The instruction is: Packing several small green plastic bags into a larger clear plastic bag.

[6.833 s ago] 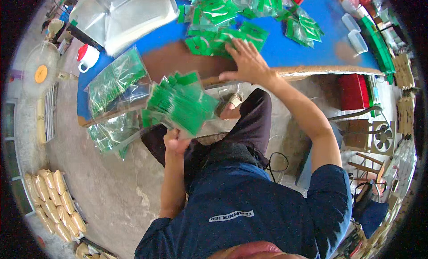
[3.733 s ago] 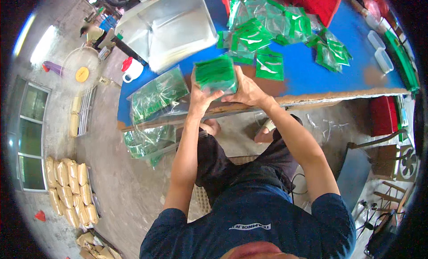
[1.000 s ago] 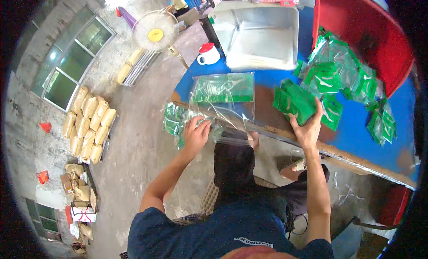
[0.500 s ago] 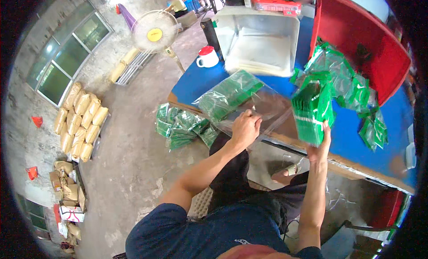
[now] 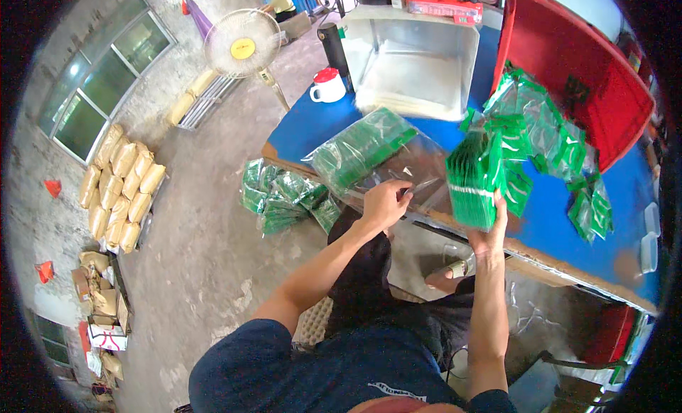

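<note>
Two arms reach forward: the left hand (image 5: 383, 203) pinches the clear plastic bag's (image 5: 419, 173) edge; the right hand (image 5: 490, 232), raised, grips a green packet stack (image 5: 474, 178) upright.

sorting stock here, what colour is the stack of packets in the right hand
Green, with a pale band across. The stack of packets shows best in the head view.

Head view: worn on the head, looking steeply down, close over the hands.
Faces: blue counter (image 5: 568, 221) ahead, floor at left.
Lens: fisheye, edges bend.
</note>
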Available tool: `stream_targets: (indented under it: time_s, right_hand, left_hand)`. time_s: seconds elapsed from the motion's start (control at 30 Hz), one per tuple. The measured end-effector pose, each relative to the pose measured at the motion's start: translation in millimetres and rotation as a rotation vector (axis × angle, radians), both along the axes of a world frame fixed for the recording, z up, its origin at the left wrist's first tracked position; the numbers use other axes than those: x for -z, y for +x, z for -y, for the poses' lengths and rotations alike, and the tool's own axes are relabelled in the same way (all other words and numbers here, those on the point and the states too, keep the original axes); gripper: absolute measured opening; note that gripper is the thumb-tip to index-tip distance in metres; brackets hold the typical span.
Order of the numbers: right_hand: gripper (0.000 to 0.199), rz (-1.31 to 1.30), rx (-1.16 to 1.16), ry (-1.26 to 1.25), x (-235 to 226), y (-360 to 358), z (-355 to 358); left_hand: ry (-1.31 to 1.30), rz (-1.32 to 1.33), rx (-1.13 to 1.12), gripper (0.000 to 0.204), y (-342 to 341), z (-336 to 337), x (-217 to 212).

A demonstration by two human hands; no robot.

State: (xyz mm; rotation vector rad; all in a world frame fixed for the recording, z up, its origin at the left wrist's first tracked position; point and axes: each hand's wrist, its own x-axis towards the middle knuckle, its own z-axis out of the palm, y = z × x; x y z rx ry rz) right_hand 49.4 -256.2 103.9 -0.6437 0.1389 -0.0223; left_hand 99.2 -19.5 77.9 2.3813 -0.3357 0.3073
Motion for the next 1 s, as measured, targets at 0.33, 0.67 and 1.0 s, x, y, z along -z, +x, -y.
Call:
stream_targets:
  time_s: [0.33,0.67,1.0]
  right_hand:
    - [0.065,-0.183,-0.046,-0.274,7,-12,-1]
    - [0.050,-0.048,-0.905,-0.776,-46,31,12]
    - [0.046,-0.135,-0.302,-0.696,-42,29,-37]
  left_hand:
    - [-0.038,-0.199,0.087,0.027,14,-15,-2]
    - [0.021,0.079,0.053,0.020,19,-14,-77]
    - [0.086,0.430,0.064,0.016,8,0,-84]
